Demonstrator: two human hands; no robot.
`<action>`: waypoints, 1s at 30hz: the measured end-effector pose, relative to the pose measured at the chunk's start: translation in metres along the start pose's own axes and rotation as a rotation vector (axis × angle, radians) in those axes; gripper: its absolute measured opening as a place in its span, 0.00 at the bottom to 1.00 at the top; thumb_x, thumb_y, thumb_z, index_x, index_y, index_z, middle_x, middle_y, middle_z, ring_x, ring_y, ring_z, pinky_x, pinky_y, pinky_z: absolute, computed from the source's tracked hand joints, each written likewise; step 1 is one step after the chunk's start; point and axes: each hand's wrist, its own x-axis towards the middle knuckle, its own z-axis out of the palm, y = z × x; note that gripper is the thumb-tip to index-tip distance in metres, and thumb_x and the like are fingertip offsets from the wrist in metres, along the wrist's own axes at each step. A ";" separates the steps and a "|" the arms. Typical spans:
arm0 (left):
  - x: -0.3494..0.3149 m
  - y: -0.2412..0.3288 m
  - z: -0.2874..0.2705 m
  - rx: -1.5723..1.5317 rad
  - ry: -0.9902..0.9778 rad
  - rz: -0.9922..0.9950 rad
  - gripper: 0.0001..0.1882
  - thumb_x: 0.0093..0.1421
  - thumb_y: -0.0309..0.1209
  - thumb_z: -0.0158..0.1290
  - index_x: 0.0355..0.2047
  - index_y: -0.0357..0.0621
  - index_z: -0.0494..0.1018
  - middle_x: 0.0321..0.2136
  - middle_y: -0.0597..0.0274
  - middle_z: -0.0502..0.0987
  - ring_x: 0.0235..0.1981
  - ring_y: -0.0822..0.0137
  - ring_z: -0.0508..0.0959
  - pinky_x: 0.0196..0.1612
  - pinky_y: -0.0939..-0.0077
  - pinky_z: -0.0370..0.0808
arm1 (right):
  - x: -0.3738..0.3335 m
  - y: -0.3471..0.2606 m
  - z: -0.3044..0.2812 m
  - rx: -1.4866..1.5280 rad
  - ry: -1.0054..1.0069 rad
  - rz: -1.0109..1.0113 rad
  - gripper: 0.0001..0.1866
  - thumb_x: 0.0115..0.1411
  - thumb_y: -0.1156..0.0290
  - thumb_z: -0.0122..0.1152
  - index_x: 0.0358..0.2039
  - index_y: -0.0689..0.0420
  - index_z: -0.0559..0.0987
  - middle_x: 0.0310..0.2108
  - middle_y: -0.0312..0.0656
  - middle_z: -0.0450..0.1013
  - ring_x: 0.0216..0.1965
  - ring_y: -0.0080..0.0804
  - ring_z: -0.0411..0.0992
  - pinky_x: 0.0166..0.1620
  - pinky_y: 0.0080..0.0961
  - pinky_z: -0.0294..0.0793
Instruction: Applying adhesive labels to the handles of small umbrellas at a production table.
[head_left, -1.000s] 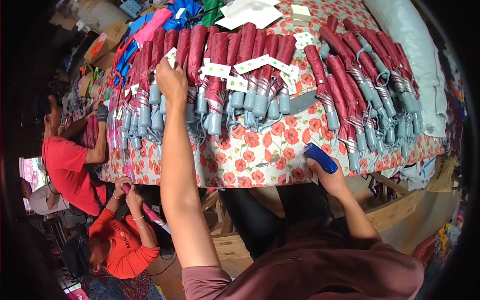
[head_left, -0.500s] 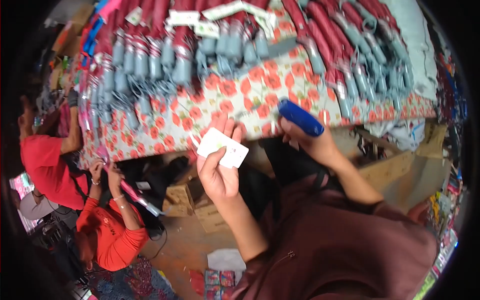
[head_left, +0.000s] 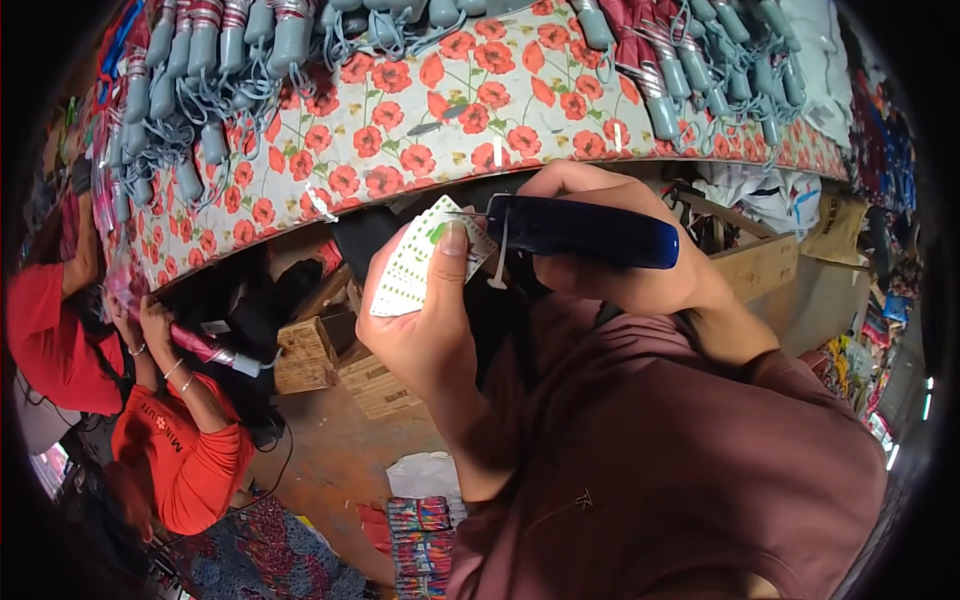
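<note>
My left hand (head_left: 425,345) grips a small stack of white hang tags (head_left: 405,265) with green print, the thumb pressed on top and the tags slightly fanned. In my right hand (head_left: 640,285) is a dark blue tagging gun (head_left: 600,232), my fingers wrapped round its body. Its thin needle points left and reaches the tags' upper corner beside my thumb. A white plastic fastener strip hangs down from the gun's front. I cannot tell whether the needle passes through the tags.
Folded maroon umbrellas with grey handles (head_left: 290,45) lie on the poppy-patterned tabletop (head_left: 400,130), another group (head_left: 660,110) at right. On the left, a person in orange-red (head_left: 195,450) holds an umbrella (head_left: 205,345); another wears red (head_left: 55,340). Wooden blocks (head_left: 305,355) stand below.
The tagging gun has swung left and down to meet the tags. My left hand has lifted the tags toward it and turned them. The view has shifted, so the umbrellas sit higher.
</note>
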 end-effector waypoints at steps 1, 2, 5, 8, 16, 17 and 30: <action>-0.001 -0.001 0.000 0.038 0.027 0.004 0.15 0.62 0.24 0.66 0.46 0.29 0.78 0.32 0.53 0.85 0.31 0.69 0.83 0.38 0.82 0.79 | -0.001 0.000 0.001 -0.015 -0.001 -0.012 0.15 0.58 0.74 0.73 0.46 0.60 0.82 0.39 0.36 0.78 0.35 0.28 0.73 0.41 0.25 0.72; -0.002 -0.002 -0.001 0.077 0.055 0.006 0.15 0.61 0.24 0.67 0.45 0.30 0.79 0.30 0.55 0.85 0.29 0.71 0.82 0.36 0.83 0.78 | -0.002 0.000 0.001 -0.029 -0.003 -0.024 0.15 0.58 0.74 0.73 0.46 0.60 0.82 0.40 0.36 0.78 0.35 0.28 0.73 0.41 0.26 0.72; -0.007 0.001 -0.001 0.081 0.051 0.016 0.14 0.60 0.24 0.68 0.44 0.31 0.79 0.30 0.56 0.84 0.28 0.73 0.79 0.34 0.83 0.77 | -0.003 0.004 0.001 -0.003 -0.011 -0.027 0.18 0.57 0.76 0.70 0.48 0.62 0.80 0.37 0.37 0.79 0.34 0.27 0.74 0.41 0.22 0.73; -0.011 0.002 -0.002 0.090 0.043 0.026 0.14 0.59 0.25 0.69 0.43 0.32 0.80 0.29 0.57 0.84 0.26 0.74 0.77 0.33 0.83 0.75 | -0.004 0.007 0.002 0.027 -0.014 -0.030 0.21 0.56 0.78 0.67 0.51 0.63 0.78 0.35 0.39 0.80 0.33 0.26 0.75 0.40 0.19 0.73; -0.015 -0.015 -0.002 0.273 -0.022 0.342 0.08 0.62 0.24 0.64 0.39 0.32 0.80 0.29 0.57 0.81 0.27 0.72 0.76 0.33 0.80 0.74 | -0.009 -0.005 0.005 0.079 -0.023 -0.025 0.19 0.62 0.77 0.67 0.54 0.64 0.80 0.39 0.40 0.83 0.35 0.27 0.77 0.42 0.21 0.76; -0.015 -0.017 -0.001 0.324 -0.051 0.438 0.08 0.63 0.24 0.64 0.39 0.32 0.79 0.29 0.57 0.81 0.28 0.71 0.76 0.33 0.80 0.74 | -0.009 -0.006 0.005 0.046 -0.026 -0.048 0.18 0.63 0.77 0.66 0.54 0.64 0.80 0.40 0.40 0.83 0.35 0.27 0.77 0.43 0.22 0.76; -0.004 -0.016 0.013 -0.527 -0.122 -0.083 0.11 0.76 0.30 0.44 0.49 0.38 0.72 0.27 0.63 0.70 0.28 0.69 0.68 0.32 0.74 0.68 | -0.017 0.024 -0.003 0.288 0.157 -0.010 0.18 0.63 0.80 0.64 0.54 0.64 0.80 0.45 0.43 0.83 0.40 0.30 0.79 0.47 0.25 0.78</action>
